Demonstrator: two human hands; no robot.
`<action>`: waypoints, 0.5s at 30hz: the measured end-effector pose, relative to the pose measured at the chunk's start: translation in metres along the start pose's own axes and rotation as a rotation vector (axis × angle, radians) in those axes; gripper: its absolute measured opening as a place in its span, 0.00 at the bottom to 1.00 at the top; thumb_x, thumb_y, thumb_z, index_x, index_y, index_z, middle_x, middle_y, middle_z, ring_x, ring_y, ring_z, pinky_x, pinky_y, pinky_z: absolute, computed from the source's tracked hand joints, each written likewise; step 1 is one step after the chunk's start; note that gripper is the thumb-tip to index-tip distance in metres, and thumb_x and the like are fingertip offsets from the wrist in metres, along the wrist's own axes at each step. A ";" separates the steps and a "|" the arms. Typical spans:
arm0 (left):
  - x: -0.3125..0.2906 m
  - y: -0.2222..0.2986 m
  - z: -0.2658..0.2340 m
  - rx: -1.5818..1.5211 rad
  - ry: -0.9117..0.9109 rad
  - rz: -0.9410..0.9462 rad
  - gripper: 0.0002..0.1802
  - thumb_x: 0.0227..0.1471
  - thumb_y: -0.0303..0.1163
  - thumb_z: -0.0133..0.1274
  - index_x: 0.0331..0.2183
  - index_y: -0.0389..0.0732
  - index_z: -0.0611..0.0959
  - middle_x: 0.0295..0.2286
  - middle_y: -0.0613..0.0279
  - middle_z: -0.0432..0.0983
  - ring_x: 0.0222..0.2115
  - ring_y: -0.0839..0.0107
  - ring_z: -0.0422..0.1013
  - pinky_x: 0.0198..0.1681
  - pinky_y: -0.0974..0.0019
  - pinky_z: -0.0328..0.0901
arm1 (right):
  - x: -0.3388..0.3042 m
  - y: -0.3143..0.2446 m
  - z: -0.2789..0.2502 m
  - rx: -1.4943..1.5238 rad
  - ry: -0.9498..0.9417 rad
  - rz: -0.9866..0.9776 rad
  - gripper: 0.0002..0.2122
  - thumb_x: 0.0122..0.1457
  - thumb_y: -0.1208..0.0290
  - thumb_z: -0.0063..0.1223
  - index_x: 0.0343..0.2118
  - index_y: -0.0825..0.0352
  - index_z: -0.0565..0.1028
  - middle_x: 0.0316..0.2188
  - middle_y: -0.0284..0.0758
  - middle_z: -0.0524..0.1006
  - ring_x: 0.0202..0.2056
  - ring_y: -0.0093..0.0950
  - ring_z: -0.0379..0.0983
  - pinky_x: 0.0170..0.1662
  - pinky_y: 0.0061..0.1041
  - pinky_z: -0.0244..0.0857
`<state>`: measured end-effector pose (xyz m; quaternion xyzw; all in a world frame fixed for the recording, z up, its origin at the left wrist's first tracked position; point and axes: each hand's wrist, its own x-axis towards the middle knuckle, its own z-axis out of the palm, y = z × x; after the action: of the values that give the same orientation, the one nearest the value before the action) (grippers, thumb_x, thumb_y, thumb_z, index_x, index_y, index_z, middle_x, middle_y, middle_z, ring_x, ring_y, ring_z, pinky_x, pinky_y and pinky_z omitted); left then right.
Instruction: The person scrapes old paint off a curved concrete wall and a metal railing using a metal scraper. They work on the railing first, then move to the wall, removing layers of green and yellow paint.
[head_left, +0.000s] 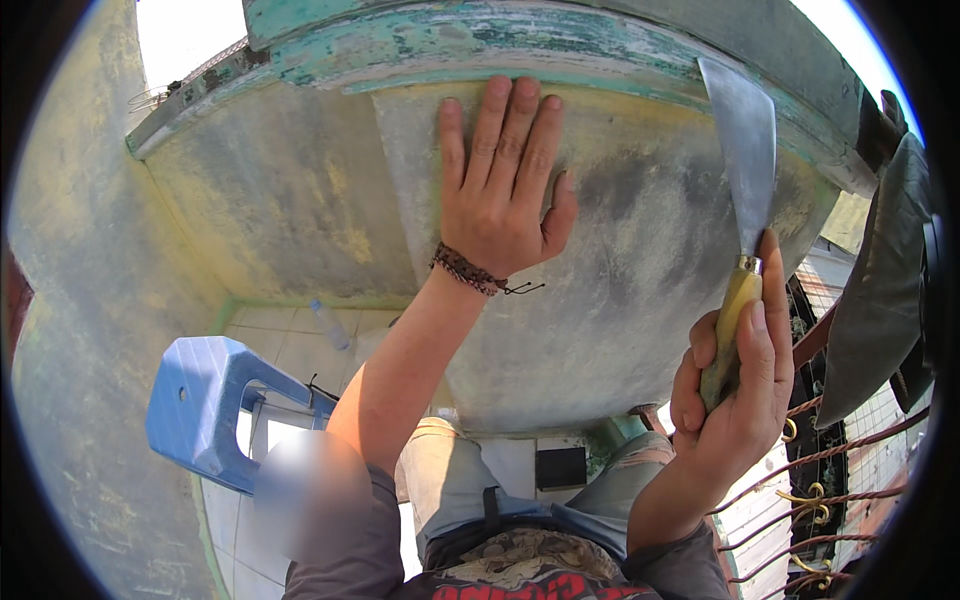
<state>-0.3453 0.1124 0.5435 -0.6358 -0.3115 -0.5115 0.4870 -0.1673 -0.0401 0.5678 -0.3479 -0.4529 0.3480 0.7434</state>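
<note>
My right hand (735, 365) is closed round the wooden handle of a putty knife (745, 150). Its wide metal blade points away from me, and the blade's far end lies over the ledge with peeling green paint (480, 45). Flat against the top of the grey and yellow stained wall (600, 290), just under that ledge, rests my left hand (505, 190). Its fingers are stretched out and hold nothing. A braided bracelet (465, 270) circles the left wrist.
A blue plastic stool (215, 405) stands on the tiled floor at left, with a clear plastic bottle (330, 325) beyond it. Twisted metal railing (830, 500) and a dark hanging cloth (875, 290) are at right. A small black block (561, 468) lies near my legs.
</note>
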 end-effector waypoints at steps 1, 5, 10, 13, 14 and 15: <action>-0.001 -0.001 0.001 -0.007 0.018 0.000 0.30 0.52 0.37 0.46 0.55 0.32 0.72 0.57 0.44 0.65 0.62 0.49 0.55 0.64 0.42 0.42 | 0.000 0.000 0.002 0.003 0.011 -0.001 0.25 0.65 0.68 0.37 0.63 0.73 0.58 0.16 0.33 0.66 0.08 0.15 0.53 0.09 0.15 0.45; -0.003 -0.005 0.004 -0.039 0.089 -0.033 0.29 0.52 0.36 0.45 0.53 0.30 0.72 0.57 0.41 0.63 0.62 0.46 0.53 0.64 0.40 0.43 | -0.003 0.024 -0.008 0.048 -0.126 -0.100 0.26 0.66 0.68 0.36 0.63 0.76 0.54 0.17 0.32 0.66 0.10 0.14 0.54 0.11 0.15 0.47; 0.000 -0.006 0.006 -0.071 0.154 -0.079 0.27 0.53 0.34 0.43 0.52 0.29 0.70 0.57 0.38 0.61 0.62 0.42 0.51 0.64 0.40 0.43 | -0.012 0.052 -0.013 0.000 -0.273 -0.018 0.26 0.68 0.68 0.35 0.64 0.76 0.51 0.18 0.29 0.67 0.14 0.13 0.57 0.13 0.13 0.51; -0.001 -0.007 0.007 -0.064 0.175 -0.087 0.26 0.53 0.33 0.43 0.52 0.29 0.70 0.57 0.38 0.61 0.62 0.42 0.51 0.64 0.40 0.42 | -0.002 0.069 -0.006 0.054 -0.300 -0.098 0.25 0.68 0.69 0.34 0.65 0.73 0.50 0.20 0.28 0.68 0.16 0.12 0.59 0.14 0.13 0.52; -0.001 -0.007 0.006 -0.059 0.172 -0.086 0.26 0.53 0.33 0.43 0.52 0.29 0.70 0.57 0.38 0.61 0.62 0.42 0.51 0.64 0.40 0.42 | -0.003 0.075 -0.004 0.079 -0.298 -0.113 0.25 0.68 0.69 0.35 0.65 0.72 0.51 0.20 0.28 0.67 0.15 0.12 0.57 0.14 0.12 0.51; -0.001 -0.007 0.006 -0.056 0.166 -0.082 0.26 0.53 0.33 0.43 0.52 0.29 0.70 0.57 0.38 0.61 0.62 0.42 0.51 0.64 0.41 0.42 | -0.006 0.081 0.000 0.107 -0.293 -0.126 0.25 0.68 0.70 0.36 0.65 0.71 0.52 0.20 0.28 0.67 0.13 0.12 0.56 0.13 0.12 0.51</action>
<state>-0.3495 0.1201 0.5445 -0.5913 -0.2814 -0.5902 0.4720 -0.1858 -0.0038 0.4976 -0.2242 -0.5581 0.3712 0.7075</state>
